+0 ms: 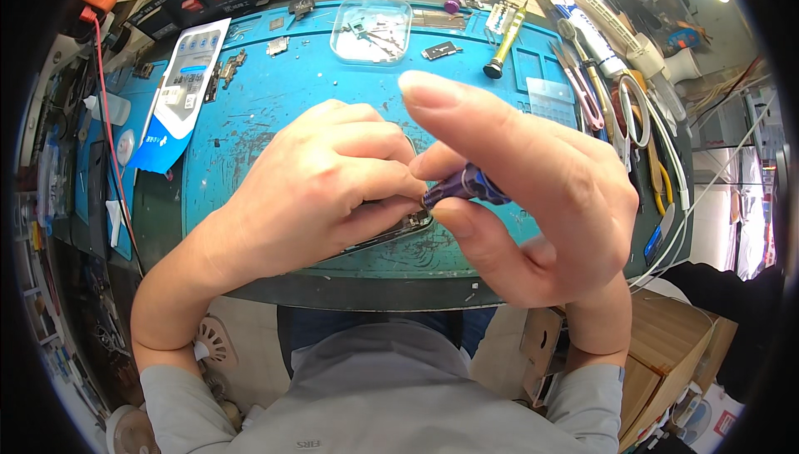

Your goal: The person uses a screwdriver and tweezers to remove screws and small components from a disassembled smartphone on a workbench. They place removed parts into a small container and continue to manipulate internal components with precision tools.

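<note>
My right hand (558, 196) pinches a small screwdriver with a purple-and-blue patterned handle (473, 184) between thumb and fingers, its index finger raised above the handle. The screwdriver slants down to the left, toward an opened phone (410, 224) on the blue mat. My left hand (320, 175) is closed over that phone, fingers curled and fingertips close to the screwdriver's tip. Most of the phone lies hidden beneath my left hand; only an edge with some inner parts shows. The exact spot under the tip cannot be made out.
A clear plastic box (371, 31) of small parts stands on the blue mat (250, 79). A green screwdriver (505, 42) lies farther right, beside tweezers and scissors (634, 113). On the left are a white-and-blue package (187, 88) and a red cable (106, 113).
</note>
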A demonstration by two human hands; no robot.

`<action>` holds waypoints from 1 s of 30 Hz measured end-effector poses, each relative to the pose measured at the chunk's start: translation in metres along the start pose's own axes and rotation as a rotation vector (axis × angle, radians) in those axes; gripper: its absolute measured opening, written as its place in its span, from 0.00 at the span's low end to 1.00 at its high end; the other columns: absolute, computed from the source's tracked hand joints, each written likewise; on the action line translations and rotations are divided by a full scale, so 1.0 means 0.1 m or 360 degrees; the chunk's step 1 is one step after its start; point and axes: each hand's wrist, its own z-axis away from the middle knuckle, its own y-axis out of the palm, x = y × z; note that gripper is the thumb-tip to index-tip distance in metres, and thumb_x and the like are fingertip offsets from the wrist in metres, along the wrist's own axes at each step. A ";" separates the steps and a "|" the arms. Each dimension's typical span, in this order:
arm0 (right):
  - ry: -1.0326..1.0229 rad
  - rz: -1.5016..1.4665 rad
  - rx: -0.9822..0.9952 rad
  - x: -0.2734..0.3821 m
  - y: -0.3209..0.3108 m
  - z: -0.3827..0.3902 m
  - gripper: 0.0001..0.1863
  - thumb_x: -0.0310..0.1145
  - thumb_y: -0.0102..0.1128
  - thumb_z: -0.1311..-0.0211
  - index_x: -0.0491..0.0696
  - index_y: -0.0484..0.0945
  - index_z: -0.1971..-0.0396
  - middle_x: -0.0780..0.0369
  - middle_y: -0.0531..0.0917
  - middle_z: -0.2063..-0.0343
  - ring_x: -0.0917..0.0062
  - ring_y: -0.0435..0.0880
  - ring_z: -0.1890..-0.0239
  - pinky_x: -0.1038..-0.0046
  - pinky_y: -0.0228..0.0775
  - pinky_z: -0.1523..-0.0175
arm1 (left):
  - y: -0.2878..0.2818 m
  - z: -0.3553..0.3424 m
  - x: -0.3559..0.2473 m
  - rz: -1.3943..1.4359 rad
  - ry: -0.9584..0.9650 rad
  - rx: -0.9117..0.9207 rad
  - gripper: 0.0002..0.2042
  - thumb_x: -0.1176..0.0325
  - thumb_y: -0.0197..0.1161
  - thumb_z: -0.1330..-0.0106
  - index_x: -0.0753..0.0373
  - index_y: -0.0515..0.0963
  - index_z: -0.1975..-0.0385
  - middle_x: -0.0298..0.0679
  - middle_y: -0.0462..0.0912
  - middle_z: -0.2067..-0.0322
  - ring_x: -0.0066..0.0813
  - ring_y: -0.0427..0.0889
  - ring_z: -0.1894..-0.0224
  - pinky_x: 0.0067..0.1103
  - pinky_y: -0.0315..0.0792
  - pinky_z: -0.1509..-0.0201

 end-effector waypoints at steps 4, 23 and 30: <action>0.0142 0.0024 0.0098 0.09 -0.05 -0.03 0.29 0.29 0.78 0.36 0.28 0.79 0.41 0.42 0.89 0.47 0.65 0.94 0.63 0.68 0.88 0.58 | -0.02 0.01 0.00 -0.0038 -0.0006 0.0041 0.06 0.69 0.76 0.40 0.57 0.86 0.66 0.31 0.84 0.64 0.36 0.82 0.58 0.33 0.73 0.53; 0.0013 -0.0009 -0.0030 0.06 0.01 -0.02 0.23 0.29 0.76 0.35 0.37 0.82 0.43 0.54 0.93 0.54 0.73 0.87 0.73 0.73 0.77 0.72 | -0.02 0.02 0.00 0.0002 -0.0115 0.0088 0.08 0.69 0.76 0.39 0.54 0.88 0.61 0.36 0.88 0.54 0.42 0.85 0.49 0.36 0.75 0.47; 0.0058 -0.0254 -0.0097 0.03 0.07 -0.04 0.27 0.34 0.78 0.38 0.36 0.84 0.44 0.51 0.92 0.53 0.66 0.92 0.65 0.71 0.83 0.64 | -0.01 0.02 0.02 0.0029 -0.0113 0.0104 0.09 0.69 0.76 0.38 0.54 0.88 0.59 0.35 0.88 0.53 0.41 0.85 0.48 0.36 0.75 0.46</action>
